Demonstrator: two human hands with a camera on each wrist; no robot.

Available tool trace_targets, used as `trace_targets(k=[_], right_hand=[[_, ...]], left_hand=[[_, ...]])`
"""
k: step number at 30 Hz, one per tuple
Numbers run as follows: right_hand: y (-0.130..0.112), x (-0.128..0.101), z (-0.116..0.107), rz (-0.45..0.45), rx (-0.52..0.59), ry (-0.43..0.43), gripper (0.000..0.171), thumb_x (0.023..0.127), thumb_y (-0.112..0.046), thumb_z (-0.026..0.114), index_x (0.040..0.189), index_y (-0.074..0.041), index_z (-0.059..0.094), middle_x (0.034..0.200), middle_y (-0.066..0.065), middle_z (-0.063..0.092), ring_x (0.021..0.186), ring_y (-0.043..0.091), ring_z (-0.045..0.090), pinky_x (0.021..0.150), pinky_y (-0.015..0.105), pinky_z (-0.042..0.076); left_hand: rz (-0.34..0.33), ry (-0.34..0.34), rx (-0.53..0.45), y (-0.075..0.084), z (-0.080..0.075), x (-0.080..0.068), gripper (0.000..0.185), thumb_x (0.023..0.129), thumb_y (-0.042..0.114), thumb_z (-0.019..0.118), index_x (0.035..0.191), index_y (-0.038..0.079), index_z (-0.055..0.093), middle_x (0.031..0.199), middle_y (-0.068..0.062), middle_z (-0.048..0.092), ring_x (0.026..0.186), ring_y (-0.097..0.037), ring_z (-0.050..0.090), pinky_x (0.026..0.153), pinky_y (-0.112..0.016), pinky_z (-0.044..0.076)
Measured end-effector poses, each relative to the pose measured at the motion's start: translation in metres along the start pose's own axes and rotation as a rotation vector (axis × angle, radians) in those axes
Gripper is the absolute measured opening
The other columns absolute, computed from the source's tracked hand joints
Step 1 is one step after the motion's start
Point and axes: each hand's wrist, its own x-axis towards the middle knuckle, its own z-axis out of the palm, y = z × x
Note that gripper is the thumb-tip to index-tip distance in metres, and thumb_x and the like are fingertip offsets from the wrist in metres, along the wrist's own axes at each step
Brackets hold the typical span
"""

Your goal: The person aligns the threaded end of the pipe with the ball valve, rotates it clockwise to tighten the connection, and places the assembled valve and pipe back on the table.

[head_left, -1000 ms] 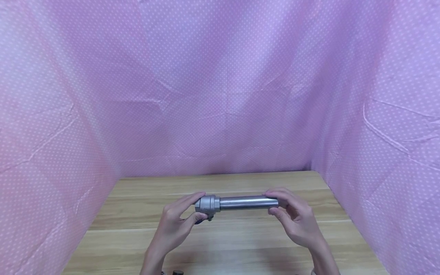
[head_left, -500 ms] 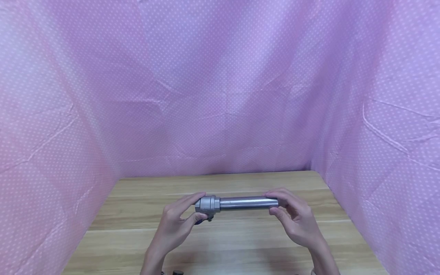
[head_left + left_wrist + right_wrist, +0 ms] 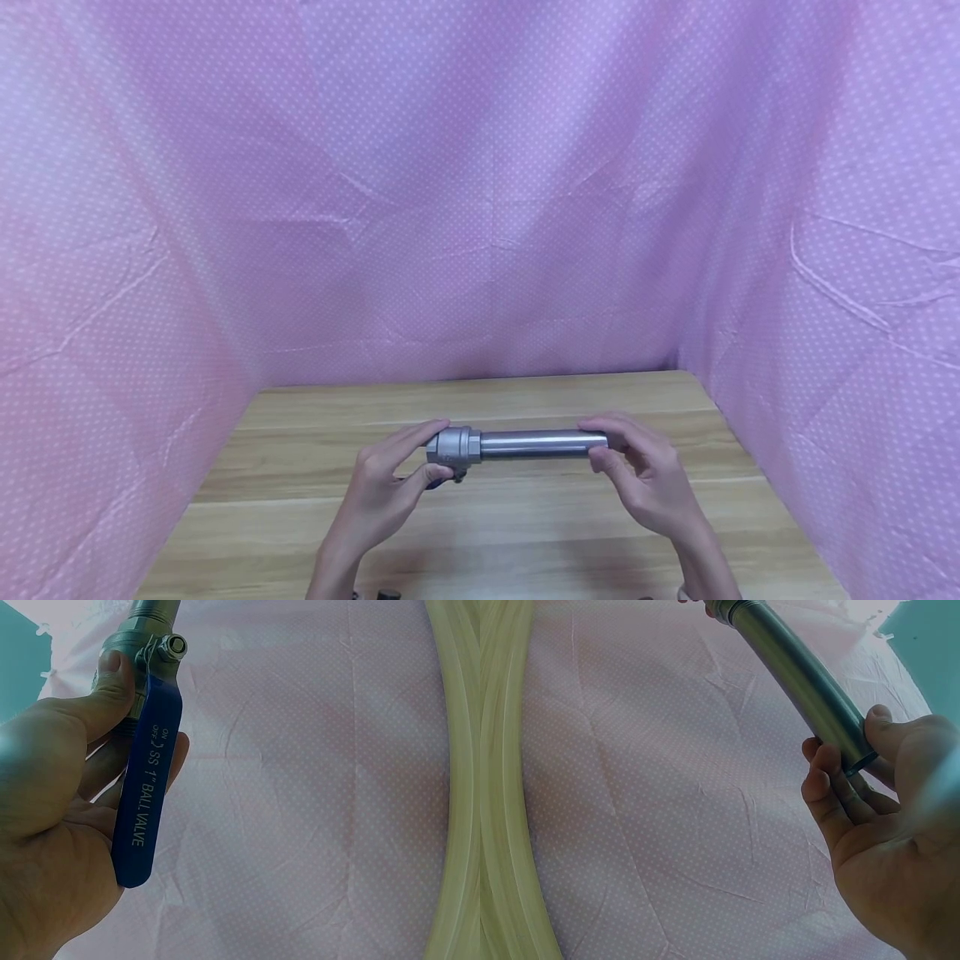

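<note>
Shiny grey metal makes up the long round pipe (image 3: pixel 534 442) that two bare hands hold up in the air, level, over the middle of the light wooden table (image 3: pixel 487 525). It does not touch the table. It sits a bit nearer the far edge than the near edge.

On the pipe's left end sits a chunky silver ball valve (image 3: pixel 453 445) with a flat blue handle (image 3: pixel 146 802). White letters on the handle say it is a ball valve.

The left hand (image 3: pixel 382 492) grips the valve. Its thumb (image 3: pixel 112 682) presses on the valve body, and its fingers curl behind the blue handle. The right hand (image 3: pixel 645 479) holds the other end of the pipe. Its thumb (image 3: pixel 889 731) lies on top and its fingers (image 3: pixel 825 787) wrap under the pipe's open end.

Pink cloth with tiny white dots (image 3: pixel 480 208) hangs all around the back and sides of the table.

I think the pipe and valve are heavy and very stiff. They will not bend or squash. The smooth pipe looks slippery, so a firm hold with the whole hand is best. The bumpy valve looks easier to grab, because fingers can catch on its edges. The blue handle may swing, so it is better to hold the valve body.
</note>
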Motion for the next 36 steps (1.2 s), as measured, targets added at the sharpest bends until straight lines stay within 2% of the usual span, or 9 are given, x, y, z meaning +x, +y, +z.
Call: trace_targets(k=[3,5,9,12,15,18,27,32,36], right_hand=[[-0.0002,-0.0005,0.0001,0.009,-0.033,0.005,0.042,0.09,0.028,0.07,0.13,0.014,0.071,0.093,0.011,0.073,0.076,0.011,0.068,0.059,0.019,0.059],[-0.0003,-0.0003,-0.0001,0.013,-0.034,0.004,0.043,0.09,0.027,0.07,0.13,0.013,0.071,0.089,0.01,0.072,0.077,0.01,0.07,0.06,0.019,0.06],[-0.0005,0.0007,-0.0004,0.014,0.036,-0.01,0.05,0.085,0.032,0.071,0.133,0.017,0.068,0.113,0.016,0.078,0.083,0.012,0.071,0.064,0.02,0.062],[-0.0005,0.0015,0.0,0.006,0.083,-0.024,0.056,0.082,0.037,0.069,0.135,0.019,0.065,0.132,0.019,0.076,0.091,0.012,0.071,0.071,0.021,0.064],[-0.0007,0.0019,0.0005,-0.005,0.098,-0.032,0.057,0.082,0.039,0.067,0.136,0.021,0.064,0.138,0.02,0.075,0.099,0.011,0.073,0.08,0.02,0.067],[-0.001,0.0023,0.0007,-0.013,0.105,-0.038,0.054,0.084,0.037,0.067,0.136,0.022,0.063,0.139,0.022,0.074,0.102,0.012,0.074,0.084,0.02,0.068],[-0.0021,0.0023,0.0005,-0.006,0.077,-0.019,0.054,0.083,0.036,0.07,0.134,0.02,0.065,0.133,0.019,0.077,0.095,0.012,0.073,0.073,0.021,0.064],[-0.0026,0.0027,0.0004,0.003,0.069,-0.02,0.05,0.087,0.031,0.072,0.135,0.019,0.066,0.131,0.018,0.077,0.098,0.013,0.074,0.078,0.019,0.066],[-0.0034,0.0028,0.0003,0.011,0.046,-0.014,0.049,0.088,0.03,0.073,0.135,0.018,0.067,0.13,0.017,0.077,0.098,0.011,0.073,0.077,0.018,0.066]], left_hand=[[-0.002,0.001,0.001,0.0001,-0.0004,0.0001,0.07,0.077,-0.004,0.098,0.143,0.007,0.076,0.124,-0.017,0.086,0.116,-0.029,0.085,0.114,-0.012,0.058],[-0.004,0.002,0.002,0.0,-0.0007,0.0001,0.07,0.077,-0.004,0.098,0.143,0.007,0.075,0.124,-0.018,0.085,0.117,-0.03,0.084,0.115,-0.012,0.058],[-0.006,0.007,0.01,-0.0002,-0.0013,-0.0003,0.071,0.077,-0.004,0.098,0.144,0.007,0.075,0.125,-0.017,0.085,0.117,-0.032,0.084,0.115,-0.012,0.058],[-0.008,0.008,0.012,-0.0005,-0.0017,-0.0006,0.071,0.077,-0.004,0.098,0.144,0.008,0.075,0.125,-0.016,0.086,0.116,-0.032,0.084,0.114,-0.012,0.058],[-0.009,0.008,0.011,-0.0009,-0.0019,-0.0007,0.071,0.078,-0.003,0.098,0.144,0.008,0.075,0.125,-0.016,0.086,0.116,-0.032,0.084,0.114,-0.012,0.058],[-0.008,0.009,0.009,-0.0011,-0.002,-0.0007,0.071,0.077,-0.004,0.098,0.144,0.008,0.075,0.125,-0.017,0.086,0.116,-0.031,0.084,0.114,-0.012,0.058],[-0.007,0.009,0.0,-0.0002,-0.002,-0.0004,0.07,0.078,-0.005,0.097,0.143,0.007,0.075,0.125,-0.019,0.085,0.118,-0.028,0.084,0.115,-0.012,0.058],[-0.007,0.008,0.0,-0.0003,-0.0018,-0.0003,0.07,0.078,-0.005,0.097,0.143,0.007,0.075,0.125,-0.018,0.085,0.118,-0.028,0.084,0.115,-0.012,0.058],[-0.009,0.007,0.002,-0.0003,-0.0015,-0.0002,0.07,0.078,-0.004,0.097,0.144,0.007,0.075,0.125,-0.018,0.085,0.117,-0.03,0.084,0.115,-0.012,0.058]])
